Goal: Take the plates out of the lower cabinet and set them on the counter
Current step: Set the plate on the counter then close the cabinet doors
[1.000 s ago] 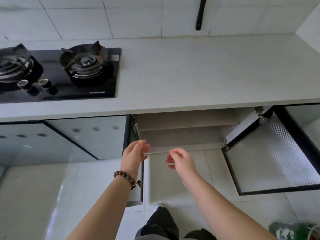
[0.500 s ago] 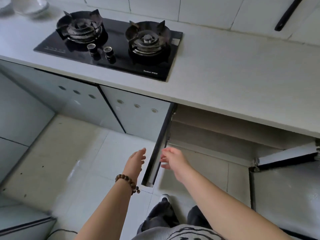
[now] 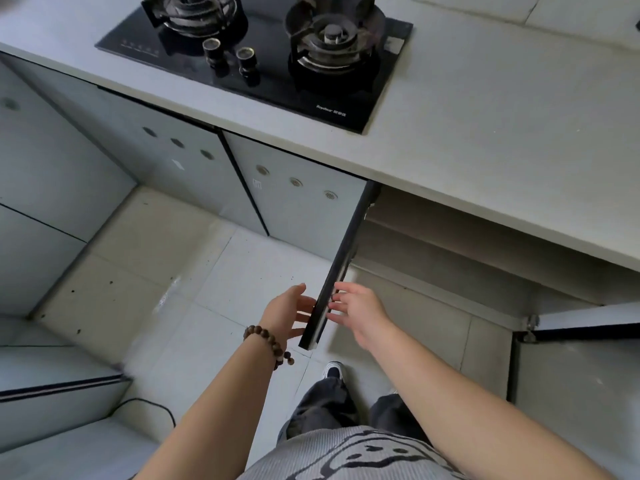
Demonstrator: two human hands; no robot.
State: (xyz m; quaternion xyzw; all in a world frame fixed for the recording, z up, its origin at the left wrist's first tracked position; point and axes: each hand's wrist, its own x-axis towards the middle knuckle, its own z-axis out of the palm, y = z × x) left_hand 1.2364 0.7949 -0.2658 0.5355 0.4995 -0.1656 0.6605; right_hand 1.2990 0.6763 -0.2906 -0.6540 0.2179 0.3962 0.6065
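The lower cabinet (image 3: 460, 251) under the grey counter (image 3: 502, 126) stands open, and its shelves show no plates from here. Its left door (image 3: 341, 268) swings out edge-on toward me, a thin dark strip. My left hand (image 3: 287, 311), with a bead bracelet on the wrist, is on the door's left side with fingers relaxed, close to its edge. My right hand (image 3: 356, 308) is on the right side, fingers spread and reaching to the same edge. Neither hand holds anything. No plates are in view.
A black two-burner gas hob (image 3: 263, 46) sits on the counter at the top. Closed cabinet doors (image 3: 298, 202) run to the left. The right door (image 3: 581, 386) of the open cabinet hangs open at the right. My shoe and legs are below on the tiled floor (image 3: 194, 292).
The view has swung left and down, so the hob now sits at top centre. Both hands shifted from the cabinet's front to either side of the left door's edge.
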